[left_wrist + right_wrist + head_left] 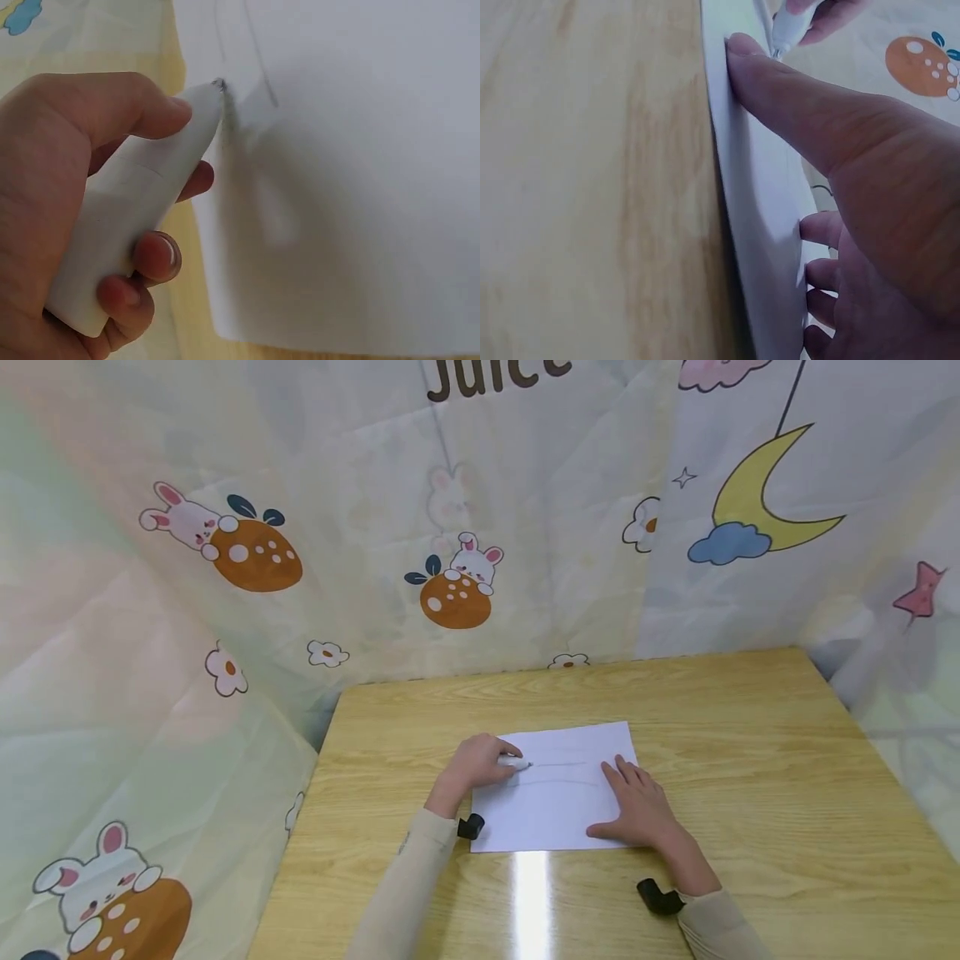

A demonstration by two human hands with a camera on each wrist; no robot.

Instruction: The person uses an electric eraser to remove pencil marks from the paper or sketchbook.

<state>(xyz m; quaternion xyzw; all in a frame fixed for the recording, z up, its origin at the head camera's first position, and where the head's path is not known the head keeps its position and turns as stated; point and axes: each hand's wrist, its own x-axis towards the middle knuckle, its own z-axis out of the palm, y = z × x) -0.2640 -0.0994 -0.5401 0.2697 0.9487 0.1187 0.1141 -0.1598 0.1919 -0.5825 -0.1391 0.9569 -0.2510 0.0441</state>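
Note:
A white sheet of paper [547,827] lies on the wooden table, with thin grey lines [558,764] across its upper half. My left hand [478,762] grips a thick white pen-shaped tool [142,187] between thumb and curled fingers. Its small dark tip meets the sheet beside the lines near the left edge; whether these are drawn or cut I cannot tell. My right hand [639,806] rests spread on the sheet's right side. In the right wrist view, its thumb [780,82] and fingertips [819,229] touch the paper, gripping nothing.
The wooden table [765,827] extends around the sheet on all sides. A printed cloth [555,560] with rabbits, flowers and a moon hangs behind and beside the table. Each wrist wears a black camera mount, one [471,827] near the sheet's left edge.

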